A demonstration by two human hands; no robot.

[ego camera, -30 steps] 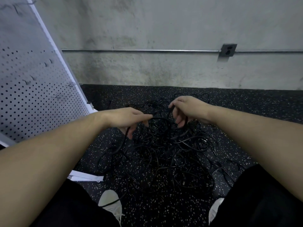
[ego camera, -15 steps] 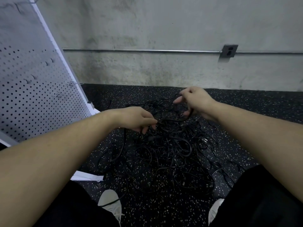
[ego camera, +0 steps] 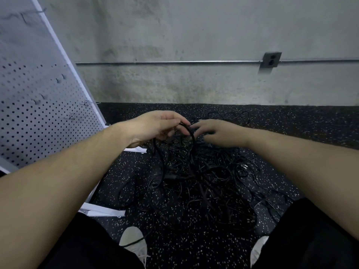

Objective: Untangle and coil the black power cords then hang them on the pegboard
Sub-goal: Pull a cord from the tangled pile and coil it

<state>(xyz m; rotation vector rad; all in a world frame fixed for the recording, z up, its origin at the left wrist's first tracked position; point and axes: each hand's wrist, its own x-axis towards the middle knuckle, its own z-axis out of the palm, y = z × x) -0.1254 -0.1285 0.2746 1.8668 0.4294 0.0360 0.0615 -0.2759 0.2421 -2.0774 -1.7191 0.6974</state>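
Fingers of the left hand are curled and pinched round a loop of black power cord, which arches out past the fingertips and drops down into the heap. The right hand is blurred; its fingers appear spread and extended toward that same loop, tips just beside the left hand's fingertips. Whether they touch the cord cannot be told.

The tangled pile of black power cords lies on the black speckled rubber floor, between the two forearms and in front of the person's knees. Individual cords cannot be separated by eye; a plug body shows near the middle of the heap, and loose loops trail out toward the wall at the far side. One strand runs over the left white shoe; the right white shoe is partly visible beside the dark trouser leg.

The white pegboard stands tilted at the left, its lower frame on the floor just beside the pile. Several small metal hooks project from its face; none carries a cord.

Behind stands a concrete wall with a horizontal metal conduit feeding a grey electrical outlet box.
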